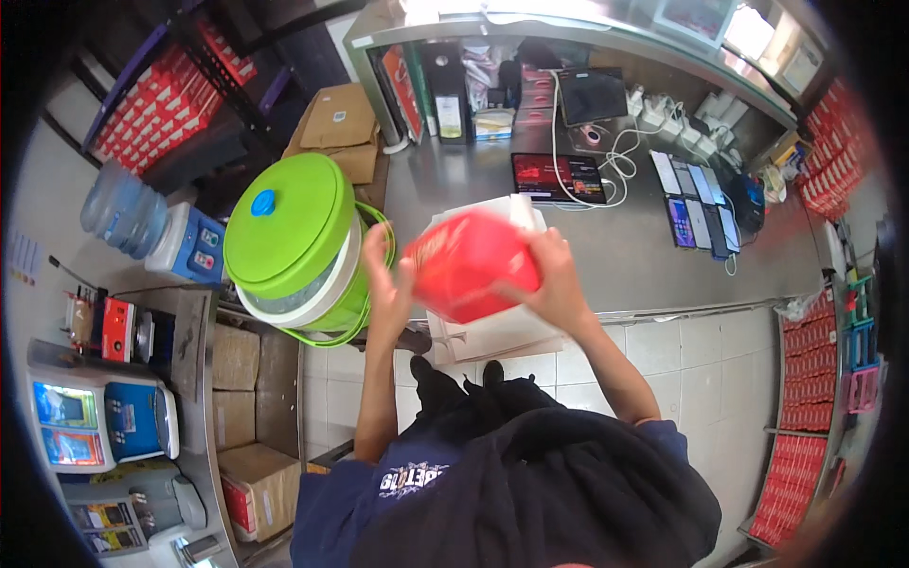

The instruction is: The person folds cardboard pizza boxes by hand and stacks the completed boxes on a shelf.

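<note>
A red object point(472, 266), blurred and perhaps a folded carton or packet, is held above the front of the steel counter. My right hand point(554, 277) grips its right side, the thumb near its lower edge. At its left side is my left hand point(389, 280), fingers apart and raised; whether they touch the object cannot be told. Beneath it lie white and brown sheets of paper or card point(490, 334), partly over the counter's front edge. Close beside my left hand stands a large green and white drink cooler point(291, 220) with a blue knob on its lid.
On the steel counter point(440, 177) lie a tablet with a lit screen point(557, 177), white cables point(621, 160) and several phones point(692, 202) in rows. Flattened cardboard point(341, 128) is behind the cooler. Shelves of red boxes point(806, 362) stand at the right; cardboard boxes point(263, 490) are lower left.
</note>
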`<action>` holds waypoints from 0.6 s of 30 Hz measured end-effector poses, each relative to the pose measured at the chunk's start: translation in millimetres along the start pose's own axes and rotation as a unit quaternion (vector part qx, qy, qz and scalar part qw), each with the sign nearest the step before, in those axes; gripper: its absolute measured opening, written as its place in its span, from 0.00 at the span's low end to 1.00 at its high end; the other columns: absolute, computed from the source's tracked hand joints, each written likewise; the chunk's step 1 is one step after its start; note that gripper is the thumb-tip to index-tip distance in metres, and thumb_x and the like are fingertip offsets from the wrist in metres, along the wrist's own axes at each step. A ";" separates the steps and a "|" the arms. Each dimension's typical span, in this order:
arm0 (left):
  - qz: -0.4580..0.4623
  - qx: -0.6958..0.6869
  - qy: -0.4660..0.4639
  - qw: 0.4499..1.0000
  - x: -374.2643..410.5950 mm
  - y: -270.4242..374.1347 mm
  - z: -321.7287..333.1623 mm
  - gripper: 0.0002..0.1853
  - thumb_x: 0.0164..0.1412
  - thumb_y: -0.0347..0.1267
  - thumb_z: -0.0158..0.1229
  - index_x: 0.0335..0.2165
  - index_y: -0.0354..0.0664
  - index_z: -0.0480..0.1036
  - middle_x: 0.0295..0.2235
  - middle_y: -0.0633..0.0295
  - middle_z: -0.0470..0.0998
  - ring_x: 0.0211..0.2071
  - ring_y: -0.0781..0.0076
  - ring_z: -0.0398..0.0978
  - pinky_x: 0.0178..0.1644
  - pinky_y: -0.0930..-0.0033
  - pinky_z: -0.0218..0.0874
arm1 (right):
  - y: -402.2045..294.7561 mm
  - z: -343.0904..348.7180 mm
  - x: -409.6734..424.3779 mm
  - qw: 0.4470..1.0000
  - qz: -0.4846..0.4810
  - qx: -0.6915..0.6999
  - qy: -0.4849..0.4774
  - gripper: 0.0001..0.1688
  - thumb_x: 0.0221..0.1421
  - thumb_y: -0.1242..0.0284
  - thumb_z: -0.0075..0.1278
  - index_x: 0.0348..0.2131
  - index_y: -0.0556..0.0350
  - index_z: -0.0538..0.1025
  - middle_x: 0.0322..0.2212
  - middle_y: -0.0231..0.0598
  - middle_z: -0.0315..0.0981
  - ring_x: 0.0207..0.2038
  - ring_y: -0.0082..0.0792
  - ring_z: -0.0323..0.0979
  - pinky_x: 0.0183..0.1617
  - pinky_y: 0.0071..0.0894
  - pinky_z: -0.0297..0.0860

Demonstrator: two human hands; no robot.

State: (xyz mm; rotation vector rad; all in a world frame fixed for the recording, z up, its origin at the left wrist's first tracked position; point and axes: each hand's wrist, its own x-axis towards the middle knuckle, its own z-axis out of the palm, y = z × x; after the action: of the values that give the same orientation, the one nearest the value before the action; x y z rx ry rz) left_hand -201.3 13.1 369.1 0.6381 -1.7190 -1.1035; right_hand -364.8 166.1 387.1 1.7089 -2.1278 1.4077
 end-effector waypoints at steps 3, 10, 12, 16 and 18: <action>-0.106 -0.110 0.029 0.988 -30.0 -22.9 -5.4 0.22 0.61 0.38 0.48 0.48 0.33 0.64 0.40 0.61 0.73 0.39 0.75 0.69 0.47 0.73 0.58 | 23.5 -6.3 8.6 0.859 0.286 0.415 0.083 0.33 0.41 0.53 0.58 0.40 0.59 0.69 0.35 0.47 0.71 0.37 0.45 0.66 0.44 0.42 0.61; -0.358 -0.383 -0.055 0.850 -28.8 -10.9 -13.0 0.17 0.60 0.30 0.45 0.47 0.34 0.63 0.44 0.56 0.71 0.43 0.69 0.71 0.50 0.64 0.61 | -9.2 17.8 -8.5 0.991 -0.125 0.035 0.033 0.32 0.34 0.56 0.62 0.40 0.50 0.74 0.50 0.39 0.60 0.52 0.44 0.58 0.55 0.47 0.52; -0.414 -0.434 -0.098 0.795 -29.0 -13.2 -20.4 0.17 0.60 0.30 0.44 0.47 0.34 0.63 0.43 0.55 0.71 0.43 0.67 0.71 0.50 0.63 0.62 | -37.1 27.2 -15.4 0.968 -0.241 0.028 -0.067 0.22 0.36 0.65 0.61 0.36 0.49 0.76 0.48 0.34 0.65 0.52 0.39 0.61 0.54 0.49 0.57; -0.472 -0.515 -0.159 0.698 -29.7 -9.4 -27.4 0.17 0.61 0.30 0.43 0.47 0.35 0.63 0.44 0.53 0.71 0.42 0.66 0.72 0.47 0.62 0.65 | -36.0 30.6 -8.0 0.956 -0.276 0.092 0.033 0.18 0.40 0.67 0.58 0.33 0.54 0.74 0.44 0.38 0.67 0.49 0.37 0.64 0.54 0.46 0.61; -0.445 -0.583 -0.203 0.649 -27.7 -9.0 -24.0 0.16 0.62 0.29 0.43 0.48 0.37 0.63 0.43 0.52 0.72 0.41 0.67 0.73 0.43 0.64 0.68 | -33.6 26.6 -6.7 0.968 -0.223 0.108 -0.031 0.18 0.39 0.69 0.59 0.34 0.55 0.74 0.44 0.37 0.68 0.51 0.38 0.64 0.56 0.47 0.60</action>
State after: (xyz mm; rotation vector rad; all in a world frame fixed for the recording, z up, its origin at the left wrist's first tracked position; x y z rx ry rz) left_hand -168.9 22.0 352.0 0.3259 -0.5120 -2.8373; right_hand -323.0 154.4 388.0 2.1586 -1.5113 1.4984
